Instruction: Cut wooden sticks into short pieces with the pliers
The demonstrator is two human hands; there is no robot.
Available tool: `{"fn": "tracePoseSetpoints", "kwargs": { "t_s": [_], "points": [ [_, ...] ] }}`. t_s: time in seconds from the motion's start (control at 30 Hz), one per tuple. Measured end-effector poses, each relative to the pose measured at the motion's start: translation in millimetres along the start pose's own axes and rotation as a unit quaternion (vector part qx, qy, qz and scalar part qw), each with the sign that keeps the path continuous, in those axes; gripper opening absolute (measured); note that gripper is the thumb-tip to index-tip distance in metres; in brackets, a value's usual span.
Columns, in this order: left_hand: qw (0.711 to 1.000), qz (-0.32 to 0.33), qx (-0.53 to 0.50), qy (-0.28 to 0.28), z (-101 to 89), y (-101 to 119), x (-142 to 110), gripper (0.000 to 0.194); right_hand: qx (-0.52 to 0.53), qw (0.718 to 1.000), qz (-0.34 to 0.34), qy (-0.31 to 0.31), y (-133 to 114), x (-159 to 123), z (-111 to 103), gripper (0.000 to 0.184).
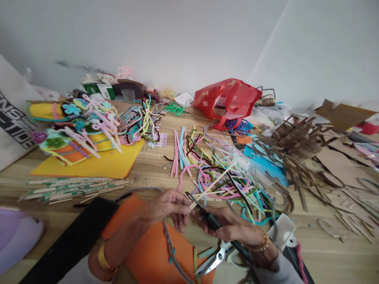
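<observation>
My right hand (227,225) is shut around a black-handled pair of pliers (211,219), whose metal jaws reach toward my left hand (168,209). Those fingers pinch a thin pale wooden stick (214,183), which slants up and away over a heap of coloured pipe cleaners (227,189). The jaws sit at the stick's near end. A grey pipe cleaner (173,252) lies across the orange foam sheet (156,248) beneath my hands. Silver-bladed scissors (216,258) lie just below my right hand.
Printed wooden sticks (74,189) lie to the left of a pink and blue pipe-cleaner bundle (180,154). Pipe-cleaner flower crafts (83,130) stand on a yellow sheet (97,165). Cut cardboard strips (325,185) cover the right side. A red bag (226,98) stands at the back.
</observation>
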State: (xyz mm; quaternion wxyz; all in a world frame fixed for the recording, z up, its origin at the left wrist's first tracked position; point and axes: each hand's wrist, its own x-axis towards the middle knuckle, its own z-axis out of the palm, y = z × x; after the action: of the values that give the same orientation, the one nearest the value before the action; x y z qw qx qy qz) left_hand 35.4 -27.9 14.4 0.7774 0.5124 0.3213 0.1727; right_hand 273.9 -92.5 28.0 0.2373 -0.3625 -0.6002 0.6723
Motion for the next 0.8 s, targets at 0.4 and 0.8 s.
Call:
{"fn": "tracePoseSetpoints", "kwargs": {
  "t_s": [0.4, 0.8],
  "points": [
    [1.0, 0.002, 0.008, 0.014, -2.0, -3, 1, 0.035, -0.013, 1.0, -0.002, -0.002, 0, 2, 0, 0.037],
    [1.0, 0.011, 0.025, 0.006, -1.0, -1, -2, 0.027, -0.05, 0.999, 0.014, 0.016, -12, 2, 6, 0.03]
  ]
}}
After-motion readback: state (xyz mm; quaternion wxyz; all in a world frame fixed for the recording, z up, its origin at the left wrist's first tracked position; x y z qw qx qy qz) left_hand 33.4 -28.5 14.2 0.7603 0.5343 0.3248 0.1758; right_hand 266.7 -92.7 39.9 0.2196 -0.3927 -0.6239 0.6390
